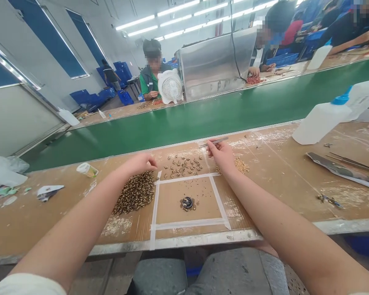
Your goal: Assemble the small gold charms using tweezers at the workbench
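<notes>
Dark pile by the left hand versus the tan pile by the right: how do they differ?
The dark pile is deep brass-brown; the tan pile is paler. The dark pile covers more area than the tan pile's visible part. Both are small loose pieces on the brown worktop.

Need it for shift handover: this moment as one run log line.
left hand: by brown pile; right hand: holding tweezers; small pieces: spread between hands; dark round item: inside taped frame

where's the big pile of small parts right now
In the head view, the big pile lies left of the taped rectangle, beside the left hand.
</notes>
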A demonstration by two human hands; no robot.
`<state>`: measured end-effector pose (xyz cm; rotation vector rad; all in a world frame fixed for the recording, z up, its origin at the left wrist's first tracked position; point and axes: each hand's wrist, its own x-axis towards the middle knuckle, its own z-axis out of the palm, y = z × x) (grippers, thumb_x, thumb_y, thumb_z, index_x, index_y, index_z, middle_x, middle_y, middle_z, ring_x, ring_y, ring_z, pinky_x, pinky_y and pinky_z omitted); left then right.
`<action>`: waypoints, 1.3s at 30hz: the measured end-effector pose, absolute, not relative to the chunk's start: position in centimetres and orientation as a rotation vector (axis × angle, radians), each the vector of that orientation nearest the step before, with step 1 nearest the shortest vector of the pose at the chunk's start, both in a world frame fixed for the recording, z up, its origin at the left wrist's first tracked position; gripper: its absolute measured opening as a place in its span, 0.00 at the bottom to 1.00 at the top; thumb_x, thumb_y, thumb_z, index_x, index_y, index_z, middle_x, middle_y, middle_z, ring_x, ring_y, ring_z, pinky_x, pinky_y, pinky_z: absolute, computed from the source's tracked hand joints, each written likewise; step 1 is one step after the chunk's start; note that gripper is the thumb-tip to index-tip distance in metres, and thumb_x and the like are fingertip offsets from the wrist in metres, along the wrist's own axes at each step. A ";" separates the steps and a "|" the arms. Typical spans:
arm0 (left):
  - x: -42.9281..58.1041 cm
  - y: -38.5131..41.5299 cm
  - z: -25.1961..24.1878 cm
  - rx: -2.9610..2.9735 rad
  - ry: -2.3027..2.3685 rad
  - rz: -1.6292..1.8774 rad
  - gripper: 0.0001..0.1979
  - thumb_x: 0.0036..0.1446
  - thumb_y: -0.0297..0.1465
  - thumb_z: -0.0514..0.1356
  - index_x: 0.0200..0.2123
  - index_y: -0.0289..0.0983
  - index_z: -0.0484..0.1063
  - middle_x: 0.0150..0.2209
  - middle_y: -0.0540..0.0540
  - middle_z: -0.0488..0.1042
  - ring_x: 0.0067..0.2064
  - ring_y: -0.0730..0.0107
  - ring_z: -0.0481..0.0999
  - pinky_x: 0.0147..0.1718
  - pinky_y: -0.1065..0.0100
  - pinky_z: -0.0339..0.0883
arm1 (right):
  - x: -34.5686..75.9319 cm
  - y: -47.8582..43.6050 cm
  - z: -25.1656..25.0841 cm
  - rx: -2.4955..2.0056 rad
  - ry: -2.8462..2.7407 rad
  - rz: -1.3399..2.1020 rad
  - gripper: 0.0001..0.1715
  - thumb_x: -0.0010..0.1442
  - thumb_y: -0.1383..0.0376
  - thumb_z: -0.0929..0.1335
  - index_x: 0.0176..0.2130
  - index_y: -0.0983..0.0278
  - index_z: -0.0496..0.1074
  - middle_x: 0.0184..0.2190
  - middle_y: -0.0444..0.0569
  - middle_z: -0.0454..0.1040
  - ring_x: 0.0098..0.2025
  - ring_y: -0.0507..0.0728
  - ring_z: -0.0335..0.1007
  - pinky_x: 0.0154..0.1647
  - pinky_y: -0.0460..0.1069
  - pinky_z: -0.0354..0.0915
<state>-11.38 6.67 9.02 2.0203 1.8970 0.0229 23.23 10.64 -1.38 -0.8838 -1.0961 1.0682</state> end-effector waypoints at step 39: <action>1.2 2.8 -1.3 1.302 1.020 1.188 0.02 0.72 0.32 0.62 0.46 0.44 0.71 0.30 0.55 0.69 0.21 0.78 0.62 0.17 0.76 0.60 | 29.0 12.4 -1.3 -1.352 -1.910 0.600 0.29 0.71 0.45 0.67 0.27 0.61 0.68 0.22 0.41 0.59 0.28 0.53 0.55 0.33 0.52 0.49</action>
